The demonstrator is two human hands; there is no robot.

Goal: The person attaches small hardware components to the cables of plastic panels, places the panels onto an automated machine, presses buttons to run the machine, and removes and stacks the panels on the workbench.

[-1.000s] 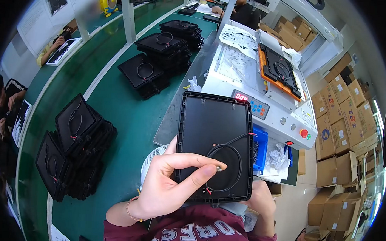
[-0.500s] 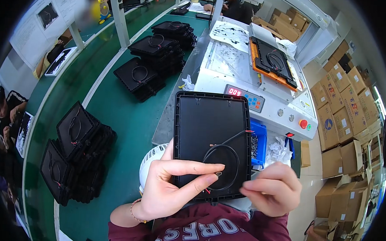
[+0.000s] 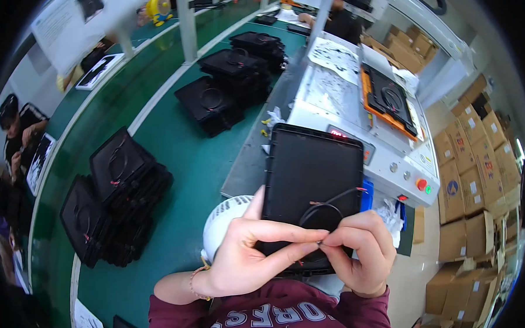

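A black rectangular plastic housing (image 3: 314,166) with a raised, ribbed rim stands tilted in front of my chest. A thin black cable (image 3: 333,199) lies looped over its inner face, with reddish wire ends at the right side. My left hand (image 3: 241,254) reaches across the lower part of the housing, thumb and forefinger closed in a pinch on a small metallic piece. My right hand (image 3: 361,247) is also closed, its fingertips meeting the left fingertips over the cable loop. What lies between the right fingertips is hidden.
Stacks of similar black housings (image 3: 119,163) stand on the green table (image 3: 186,160). To the right is a white machine (image 3: 335,108) with an orange-framed fixture (image 3: 366,95) and a red button (image 3: 421,184). A blue bin (image 3: 367,198) and cardboard boxes (image 3: 469,185) are farther right. People work at the left.
My right hand has moved left, and its fingertips now meet those of my left hand. The view has shifted, and the housing and left hand appear farther right.
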